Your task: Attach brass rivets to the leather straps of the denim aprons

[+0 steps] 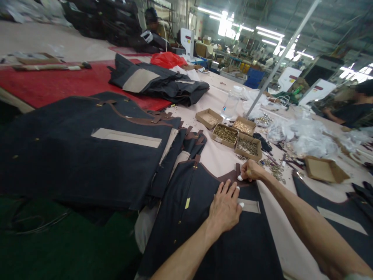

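A dark apron-like fabric piece (204, 217) with brown trim, a beige strip and small metal studs lies on the table's front edge. My left hand (224, 208) rests flat on it, fingers spread, partly covering the beige strip (251, 206). White wrapping covers some of its fingertips. At the upper right corner, my right hand (250, 171) is closed against the brown trim, beside an upright brown tab (238, 170). Its curled fingers hide what they pinch, if anything. Another brown tab (197, 160) with metal studs stands at the upper left corner.
Similar dark pieces (72, 155) are stacked at left; another (329, 206) lies at right. Cardboard boxes of small metal parts (225, 134), a clear jar (232, 103), loose rings (276, 171) and plastic bags (303, 136) stand beyond my hands. A metal pole (282, 58) slants upward. Other people sit farther back.
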Available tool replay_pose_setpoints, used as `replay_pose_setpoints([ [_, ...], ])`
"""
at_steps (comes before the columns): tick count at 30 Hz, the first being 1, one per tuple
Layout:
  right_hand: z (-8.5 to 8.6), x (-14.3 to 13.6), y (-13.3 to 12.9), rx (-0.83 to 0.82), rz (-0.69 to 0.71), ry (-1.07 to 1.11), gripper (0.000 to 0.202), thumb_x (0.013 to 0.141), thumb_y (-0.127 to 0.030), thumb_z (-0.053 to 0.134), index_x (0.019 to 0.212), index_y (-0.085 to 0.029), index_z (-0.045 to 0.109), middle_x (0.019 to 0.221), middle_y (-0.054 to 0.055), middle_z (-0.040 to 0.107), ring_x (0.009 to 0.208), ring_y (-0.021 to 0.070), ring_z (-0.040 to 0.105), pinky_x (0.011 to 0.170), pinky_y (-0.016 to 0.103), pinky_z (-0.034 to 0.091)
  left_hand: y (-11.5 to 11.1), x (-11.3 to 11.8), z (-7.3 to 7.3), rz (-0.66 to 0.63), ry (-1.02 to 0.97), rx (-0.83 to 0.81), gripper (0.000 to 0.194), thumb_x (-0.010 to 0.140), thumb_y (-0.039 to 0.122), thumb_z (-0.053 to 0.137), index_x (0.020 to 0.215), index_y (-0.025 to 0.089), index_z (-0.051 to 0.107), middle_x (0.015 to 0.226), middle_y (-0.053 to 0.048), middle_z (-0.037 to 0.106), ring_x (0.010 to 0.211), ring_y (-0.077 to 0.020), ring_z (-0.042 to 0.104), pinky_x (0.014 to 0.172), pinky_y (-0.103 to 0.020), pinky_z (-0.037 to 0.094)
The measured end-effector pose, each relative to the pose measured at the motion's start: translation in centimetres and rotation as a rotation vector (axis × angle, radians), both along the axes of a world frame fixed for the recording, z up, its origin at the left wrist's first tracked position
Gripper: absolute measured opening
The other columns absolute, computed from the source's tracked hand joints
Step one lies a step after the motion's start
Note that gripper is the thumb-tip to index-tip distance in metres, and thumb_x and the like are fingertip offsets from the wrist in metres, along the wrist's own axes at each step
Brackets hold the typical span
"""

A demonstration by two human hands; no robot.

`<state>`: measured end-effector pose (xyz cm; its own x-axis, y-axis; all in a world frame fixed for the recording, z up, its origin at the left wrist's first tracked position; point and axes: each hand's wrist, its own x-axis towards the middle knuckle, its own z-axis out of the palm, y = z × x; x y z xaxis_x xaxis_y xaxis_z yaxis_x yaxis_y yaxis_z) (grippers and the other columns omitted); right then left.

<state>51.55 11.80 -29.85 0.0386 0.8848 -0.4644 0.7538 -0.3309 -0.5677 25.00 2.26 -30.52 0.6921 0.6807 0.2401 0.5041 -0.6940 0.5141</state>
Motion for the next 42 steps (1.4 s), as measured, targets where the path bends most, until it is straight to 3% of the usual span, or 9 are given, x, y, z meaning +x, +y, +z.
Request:
replay_pose_setpoints([
  [4,-0.2,-0.1,1.0,-0.048,-0.023,-0.045,0.035,0.053,-0.039,0.09,0.057,-0.017,0.063,0.046,0.0,0.061,0.038,0.0094,0.051,0.038,0.018,0.034,0.2,0.2,0.1,0.01,0.013,-0.001,0.056,0.097,0.041,0.05,0.148,0.018,0.048,0.163,-0.007,0.037,0.155,-0.0285,0.02,0.129,-0.049,0.012],
  [8,-0.7,-0.2,-0.6,0.022,-0.055,0.04,0.036,0.054,-0.04,0.088,0.057,-0.016,0.062,0.048,0.001,0.061,0.039,0.0098,0.05,0.039,0.019,0.036,0.0,-0.2,0.6,0.016,0.031,0.009,0.054,0.099,0.043,0.046,0.147,0.018,0.049,0.161,-0.007,0.04,0.154,-0.0283,0.023,0.129,-0.05,0.016],
  [12,-1.7,1.9,-2.6,0.293,-0.127,0.165,0.028,0.065,-0.042,0.078,0.072,-0.016,0.068,0.059,0.001,0.066,0.049,0.0135,0.057,0.047,0.022,0.042,-0.1,-0.5,0.6,0.031,0.021,0.021,0.054,0.1,0.044,0.045,0.147,0.018,0.05,0.16,-0.007,0.041,0.153,-0.028,0.026,0.128,-0.049,0.019],
  [15,-2.1,4.3,-2.2,0.514,-0.301,-0.055,0.024,0.07,-0.038,0.067,0.079,-0.016,0.073,0.067,0.005,0.071,0.059,0.0178,0.063,0.054,0.025,0.044,-0.1,-0.5,0.6,0.044,0.012,0.026,0.054,0.1,0.044,0.045,0.147,0.018,0.051,0.16,-0.007,0.042,0.152,-0.0279,0.028,0.128,-0.048,0.019],
  [17,-2.3,5.3,-1.1,0.557,-0.367,-0.205,0.026,0.071,-0.035,0.063,0.082,-0.016,0.076,0.073,0.007,0.075,0.065,0.0207,0.066,0.058,0.026,0.045,-0.2,-0.5,0.6,0.055,0.015,0.027,0.053,0.1,0.043,0.045,0.146,0.018,0.052,0.159,-0.007,0.043,0.152,-0.0277,0.029,0.128,-0.047,0.019],
  [22,-3.4,5.5,1.0,0.562,-0.403,-0.392,0.029,0.074,-0.035,0.061,0.086,-0.017,0.081,0.083,0.011,0.078,0.079,0.025,0.072,0.069,0.028,0.048,-0.3,-0.6,0.8,0.051,0.028,0.02,0.054,0.099,0.043,0.047,0.146,0.018,0.052,0.158,-0.007,0.044,0.151,-0.0274,0.03,0.128,-0.047,0.021],
  [28,-4.6,5.1,1.3,0.553,-0.445,-0.427,0.03,0.074,-0.034,0.064,0.093,-0.02,0.082,0.09,0.011,0.079,0.083,0.0264,0.073,0.071,0.029,0.049,-0.4,-0.6,0.7,0.06,0.018,0.026,0.053,0.099,0.043,0.046,0.145,0.018,0.053,0.158,-0.007,0.044,0.151,-0.0271,0.03,0.128,-0.047,0.02],
  [35,-4.4,4.3,1.9,0.511,-0.476,-0.381,0.028,0.07,-0.032,0.062,0.087,-0.019,0.081,0.08,0.01,0.077,0.072,0.0231,0.068,0.061,0.027,0.044,-0.4,-0.7,0.5,0.046,0.019,0.03,0.054,0.098,0.042,0.048,0.145,0.017,0.052,0.159,-0.007,0.043,0.151,-0.0268,0.029,0.128,-0.046,0.019],
  [42,-3.8,4.8,2.4,0.36,-0.406,-0.341,0.025,0.069,-0.029,0.06,0.08,-0.014,0.077,0.072,0.01,0.072,0.064,0.0201,0.063,0.057,0.026,0.039,-0.4,-0.5,0.4,0.049,0.02,0.042,0.053,0.098,0.041,0.047,0.144,0.016,0.053,0.158,-0.008,0.044,0.15,-0.0275,0.03,0.128,-0.046,0.017],
])
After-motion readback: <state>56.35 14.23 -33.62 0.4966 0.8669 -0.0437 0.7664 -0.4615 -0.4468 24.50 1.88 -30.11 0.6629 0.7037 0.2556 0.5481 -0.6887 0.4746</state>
